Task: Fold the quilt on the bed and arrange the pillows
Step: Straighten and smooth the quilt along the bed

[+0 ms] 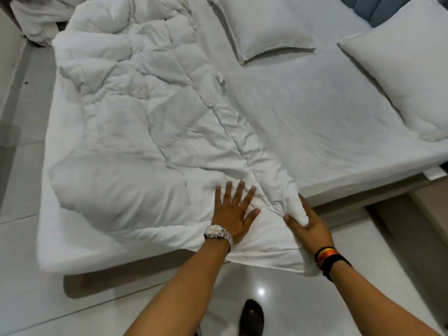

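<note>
A rumpled white quilt [135, 110] covers the left half of the bed [303, 112], bunched up toward the far left corner. My left hand [234, 210], with a watch on the wrist, presses flat with spread fingers on the quilt's near edge. Just to its right, my right hand [306, 223] pinches a fold of the quilt's corner between thumb and fingers at the bed's near side. Two white pillows lie on the bare sheet: one pillow [261, 25] at the far middle, the other pillow [407, 76] at the right by the headboard.
A blue padded headboard [371, 8] shows at the top right. More white linen [36, 18] is heaped off the bed's far left corner. Glossy white floor tiles [266, 299] surround the bed, and a dark shoe [252, 316] stands below my arms.
</note>
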A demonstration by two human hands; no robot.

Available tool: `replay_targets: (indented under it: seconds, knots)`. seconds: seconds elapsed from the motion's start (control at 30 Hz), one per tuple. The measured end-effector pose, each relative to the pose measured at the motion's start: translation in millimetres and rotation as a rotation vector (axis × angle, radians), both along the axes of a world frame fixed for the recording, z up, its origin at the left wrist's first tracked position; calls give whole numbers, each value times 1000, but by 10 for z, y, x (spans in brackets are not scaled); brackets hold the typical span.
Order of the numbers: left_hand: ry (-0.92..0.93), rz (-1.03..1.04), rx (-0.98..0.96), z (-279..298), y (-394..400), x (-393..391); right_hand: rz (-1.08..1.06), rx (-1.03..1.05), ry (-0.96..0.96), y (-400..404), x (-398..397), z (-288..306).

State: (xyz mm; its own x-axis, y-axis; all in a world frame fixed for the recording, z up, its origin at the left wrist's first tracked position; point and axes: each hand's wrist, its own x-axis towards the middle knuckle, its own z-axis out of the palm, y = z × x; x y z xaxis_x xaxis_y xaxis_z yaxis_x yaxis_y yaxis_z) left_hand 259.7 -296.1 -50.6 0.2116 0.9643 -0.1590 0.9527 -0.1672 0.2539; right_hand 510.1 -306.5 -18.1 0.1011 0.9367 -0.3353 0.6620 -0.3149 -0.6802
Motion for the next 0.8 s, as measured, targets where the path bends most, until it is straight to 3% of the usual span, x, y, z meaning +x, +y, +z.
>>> replay_targets:
  seconds: [0.1,0.23,0.37,0.5,0.6,0.7,0.8]
  knots:
    - [49,-5,-46,-97,-294,45,26,-91,-65,-177,38,-173]
    - [46,205,156,3,-609,-647,-33,-157,-205,-256,-467,-212]
    - [1,672,313,82,-1020,-1930,162,62,-478,-183,-1462,-99]
    - [-206,1028,320,68,-1179,-2902,483,303,-388,-49,-2613,-20]
    - [-442,938,220,42,-1003,-3351,688,388,-368,27,-3344,-70]
    - [-667,820,190,73,-822,-3473,718,272,-402,67,-3745,-192]
    - [-602,799,146,247,-825,-3366,690,210,-405,51,-3767,-207]
